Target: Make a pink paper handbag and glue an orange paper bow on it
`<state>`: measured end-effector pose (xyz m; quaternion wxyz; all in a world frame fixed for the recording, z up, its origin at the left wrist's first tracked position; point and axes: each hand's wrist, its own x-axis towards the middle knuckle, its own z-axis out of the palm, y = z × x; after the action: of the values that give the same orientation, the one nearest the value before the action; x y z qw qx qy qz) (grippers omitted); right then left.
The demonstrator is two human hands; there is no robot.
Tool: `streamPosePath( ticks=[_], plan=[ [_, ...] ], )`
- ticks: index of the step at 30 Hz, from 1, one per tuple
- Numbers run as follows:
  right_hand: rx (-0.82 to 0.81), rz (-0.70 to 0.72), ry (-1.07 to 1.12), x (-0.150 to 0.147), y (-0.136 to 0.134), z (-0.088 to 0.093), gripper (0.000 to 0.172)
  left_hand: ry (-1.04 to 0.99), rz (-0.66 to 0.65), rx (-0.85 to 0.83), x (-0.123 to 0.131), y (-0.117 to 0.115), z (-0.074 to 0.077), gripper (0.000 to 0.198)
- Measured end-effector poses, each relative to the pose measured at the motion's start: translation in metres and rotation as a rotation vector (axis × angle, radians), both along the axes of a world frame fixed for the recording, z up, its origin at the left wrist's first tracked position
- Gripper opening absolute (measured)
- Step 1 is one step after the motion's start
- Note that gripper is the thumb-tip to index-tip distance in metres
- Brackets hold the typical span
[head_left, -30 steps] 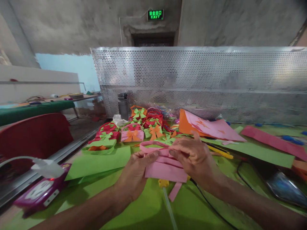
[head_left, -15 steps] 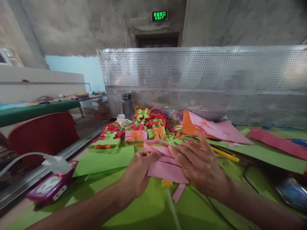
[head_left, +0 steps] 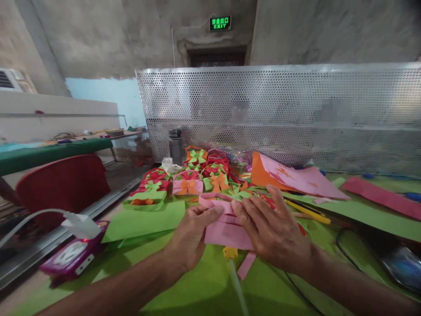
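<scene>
A small pink paper bag (head_left: 226, 235) with a looped pink strip handle (head_left: 210, 198) lies between my hands over the green tabletop. My left hand (head_left: 194, 230) pinches its left upper edge between thumb and fingers, near the base of the handle. My right hand (head_left: 276, 228) lies over the bag's right side, its fingers stretched out and pressing on the upper flap, one finger raised away. The bag's right part is hidden under that hand. A loose pink strip (head_left: 246, 264) sticks out below it. A translucent stick with a yellow end (head_left: 230, 252) lies just in front.
Several finished-looking paper bags with bows (head_left: 187, 186) stand behind my hands. A grey bottle (head_left: 175, 147) is beyond them. Left are green sheets (head_left: 144, 221) and a purple power strip (head_left: 74, 259). Right are pink sheets (head_left: 302, 180), a yellow cutter (head_left: 312, 215), a cable and a phone-like object (head_left: 403, 265).
The view has shifted slightly. My right fingers have moved a little over the pink bag, pressing along its flap. My left hand keeps its pinch.
</scene>
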<state>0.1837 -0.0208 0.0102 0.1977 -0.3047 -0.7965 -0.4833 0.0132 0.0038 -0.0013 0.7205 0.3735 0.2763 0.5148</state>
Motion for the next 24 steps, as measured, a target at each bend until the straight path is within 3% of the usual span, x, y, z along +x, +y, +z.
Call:
streamPosePath(
  ticks=[4, 10, 13, 19, 24],
  plan=[
    [-0.103, 0.033, 0.074, -0.002, 0.000, 0.000, 0.031, 0.020, -0.003, 0.065, -0.003, 0.004, -0.001, 0.007],
    [-0.518, 0.219, 0.571, -0.003, -0.001, 0.011, 0.022, 0.165, -0.094, 0.275, -0.007, 0.006, -0.003, 0.008],
    [-0.689, 0.216, 0.746, -0.003, 0.002, 0.015, 0.018, 0.263, -0.105, 0.381, -0.008, 0.005, -0.004, 0.011],
    [-0.751, 0.182, 0.798, -0.006, 0.003, 0.014, 0.012, 0.390, -0.085, 0.451, -0.008, 0.003, 0.000, 0.016],
    [-0.739, 0.196, 0.771, -0.008, 0.001, 0.013, 0.015, 0.359, -0.110, 0.444, -0.007, 0.001, 0.002, 0.014]
  ],
)
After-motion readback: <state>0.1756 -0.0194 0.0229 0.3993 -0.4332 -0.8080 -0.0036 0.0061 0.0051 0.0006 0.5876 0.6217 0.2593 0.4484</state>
